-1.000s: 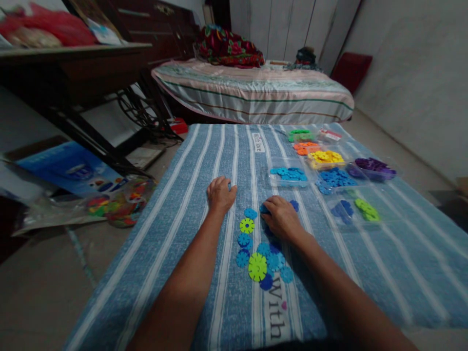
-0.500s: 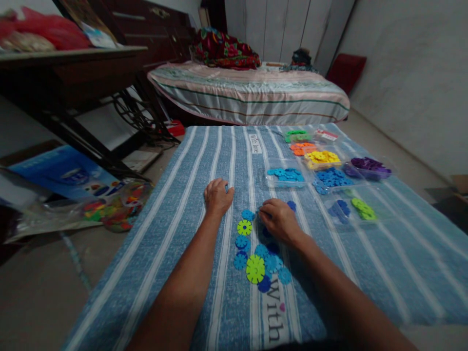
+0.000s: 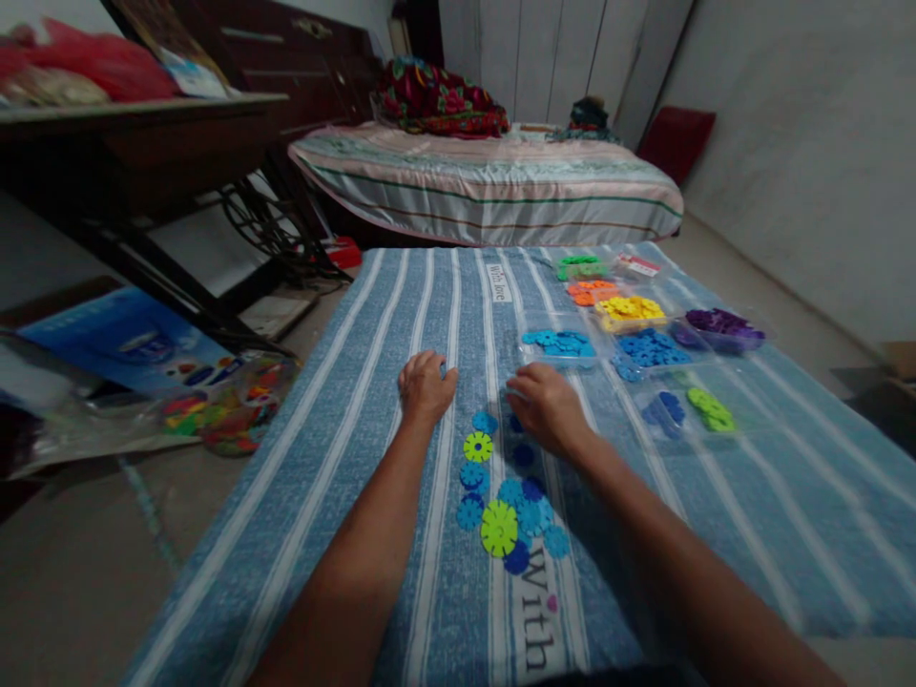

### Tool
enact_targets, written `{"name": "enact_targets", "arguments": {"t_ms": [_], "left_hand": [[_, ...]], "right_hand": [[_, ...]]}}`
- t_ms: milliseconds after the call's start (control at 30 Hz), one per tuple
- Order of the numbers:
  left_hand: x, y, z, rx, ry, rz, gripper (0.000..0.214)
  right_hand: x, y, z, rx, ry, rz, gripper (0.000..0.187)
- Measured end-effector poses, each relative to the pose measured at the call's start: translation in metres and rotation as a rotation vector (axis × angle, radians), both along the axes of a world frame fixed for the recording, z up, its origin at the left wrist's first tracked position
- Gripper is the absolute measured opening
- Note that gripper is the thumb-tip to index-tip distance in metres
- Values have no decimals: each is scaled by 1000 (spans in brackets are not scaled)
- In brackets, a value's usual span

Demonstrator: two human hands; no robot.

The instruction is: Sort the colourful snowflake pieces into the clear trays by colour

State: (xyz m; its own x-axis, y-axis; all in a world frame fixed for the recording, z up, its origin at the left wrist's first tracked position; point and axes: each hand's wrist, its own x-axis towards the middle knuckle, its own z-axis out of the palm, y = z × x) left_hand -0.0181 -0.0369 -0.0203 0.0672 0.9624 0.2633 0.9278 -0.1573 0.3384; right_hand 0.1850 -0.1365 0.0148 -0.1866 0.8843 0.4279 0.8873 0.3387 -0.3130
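Observation:
My left hand lies on the striped cloth, fingers loosely bent and thumb apart, holding nothing. Across from it my right hand is closed, its fingertips together just above the cloth; what they hold, if anything, is hidden. Below the right hand lie dark blue notched discs, one partly covered by it. Between the hands a column runs toward me: a light blue disc, a lime green disc and further blue discs. Nearer still, a larger-looking lime green disc overlaps several blue ones.
Clear plastic boxes at the right hold sorted discs: light blue, blue, yellow, purple, orange, green and lime. A bed stands beyond; a sewing-machine table is at left.
My right hand has shifted slightly away from me, uncovering dark blue discs beneath it. The dark blue disc formerly visible beside its knuckles is out of sight. My left hand stays put.

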Motion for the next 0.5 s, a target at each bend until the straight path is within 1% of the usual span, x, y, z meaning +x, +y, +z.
{"name": "enact_targets", "arguments": {"t_ms": [67,167,333,500], "left_hand": [[0,0,0,-1,7,2,30],[0,0,-1,0,11,7,31],[-2,1,-4,15,-2,7,29],[-2,2,-6,27,-16,-5,28]], "right_hand": [[-16,-6,-11,-88,-46,108,10],[-32,-9,-18,-171,-102,163,12],[-38,-8,-20,-222,-150,143,9],[-38,-11,-28,-190,-91,124,10]]}}
